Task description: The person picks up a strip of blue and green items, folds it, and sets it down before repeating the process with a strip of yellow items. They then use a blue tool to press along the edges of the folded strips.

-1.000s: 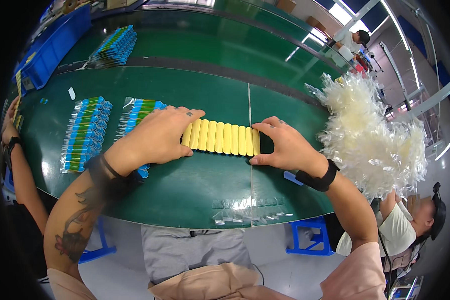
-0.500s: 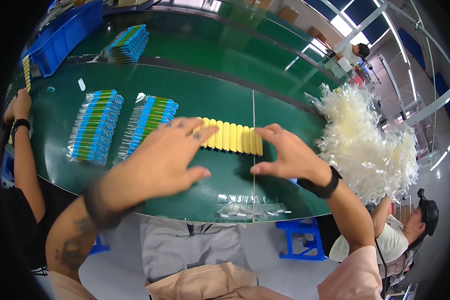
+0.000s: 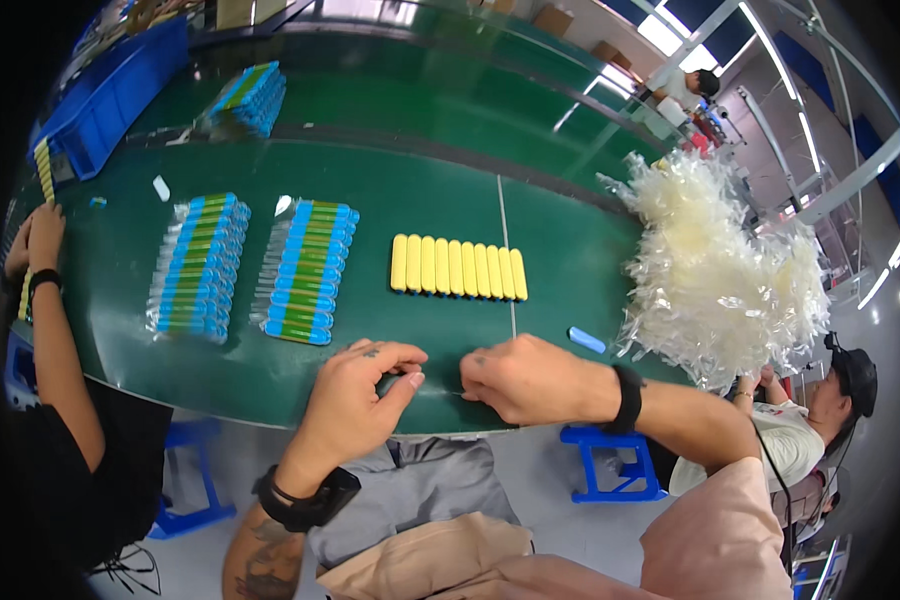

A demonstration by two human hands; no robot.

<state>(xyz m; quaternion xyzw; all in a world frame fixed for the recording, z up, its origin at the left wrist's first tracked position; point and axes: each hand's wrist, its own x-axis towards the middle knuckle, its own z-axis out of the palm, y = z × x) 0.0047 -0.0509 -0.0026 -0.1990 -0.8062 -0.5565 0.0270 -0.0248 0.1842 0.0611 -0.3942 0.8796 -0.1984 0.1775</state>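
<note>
A row of yellow round-ended bars [image 3: 455, 267] lies side by side on the green table [image 3: 440, 200], dark along the lower edge and untouched. Nearer the front edge, my left hand [image 3: 363, 393] has curled fingers, its thumb close to the index fingertip. My right hand [image 3: 530, 380] faces it with fingers bent down and pressed together at the table. Whatever either hand grips is hidden or too clear to make out. Left of the bars stand two stacks of blue-and-green strips in clear wrap, a nearer stack [image 3: 307, 270] and a farther-left stack [image 3: 200, 265].
A heap of clear plastic sleeves [image 3: 720, 280] covers the right end of the table. A small blue strip [image 3: 586, 340] lies beside it. Another wrapped stack [image 3: 245, 98] and a blue bin [image 3: 115, 95] are at far left. Co-workers' arms [image 3: 65, 330] appear at left, others at right.
Both hands have left the yellow bars and come back toward the front edge, closing. The clear packet of small white pieces seen there is now hidden. The blue strip is uncovered.
</note>
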